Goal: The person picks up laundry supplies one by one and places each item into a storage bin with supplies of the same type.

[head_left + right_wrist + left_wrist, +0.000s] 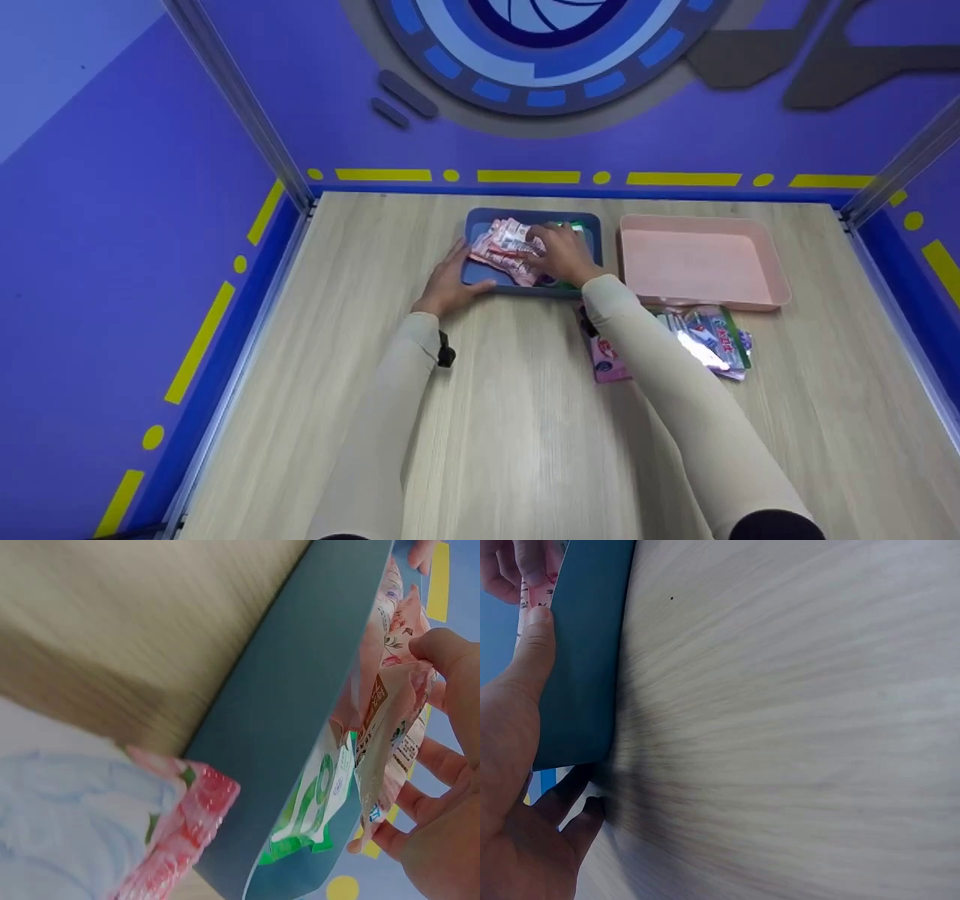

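Observation:
The blue tray (525,292) stands toward the back of the table with several pink packets (499,244) in it. My left hand (448,283) holds the tray's near left corner; in the left wrist view, the thumb (536,645) lies against the rim and the other fingers reach round the side wall. Over the tray, my right hand (562,255) pinches a pink packet (394,716) between thumb and fingers. A green and white packet (319,784) shows below it, partly hidden by the tray wall.
A pink tray (690,262) stands just right of the blue one. In front of it lie shiny packs (720,341) and a pink pack (609,360), partly covered by my right sleeve. Blue-purple walls (420,154) border the table.

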The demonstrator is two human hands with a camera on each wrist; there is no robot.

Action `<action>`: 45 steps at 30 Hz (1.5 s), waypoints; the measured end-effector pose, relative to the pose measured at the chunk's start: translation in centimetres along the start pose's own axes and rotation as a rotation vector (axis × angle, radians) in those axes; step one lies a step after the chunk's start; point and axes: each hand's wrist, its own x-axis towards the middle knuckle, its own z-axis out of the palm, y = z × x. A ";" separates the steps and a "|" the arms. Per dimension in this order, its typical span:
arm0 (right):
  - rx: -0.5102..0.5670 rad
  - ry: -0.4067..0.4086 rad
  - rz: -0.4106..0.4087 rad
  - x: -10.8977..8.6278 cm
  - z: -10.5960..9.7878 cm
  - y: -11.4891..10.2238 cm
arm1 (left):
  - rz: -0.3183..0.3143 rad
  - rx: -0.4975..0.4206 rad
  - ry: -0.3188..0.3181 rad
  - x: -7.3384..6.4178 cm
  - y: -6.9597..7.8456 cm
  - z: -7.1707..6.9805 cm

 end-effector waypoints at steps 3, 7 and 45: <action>0.000 0.016 -0.024 0.1 0.3 0.2 | -0.004 -0.012 0.007 0.0 0.1 0.1; 0.014 0.024 -0.050 0.1 0.6 0.4 | -0.006 -0.014 0.004 0.2 0.2 0.2; -0.006 0.068 -0.059 -2.5 0.2 0.6 | -0.022 -0.012 -0.006 0.3 -0.5 0.3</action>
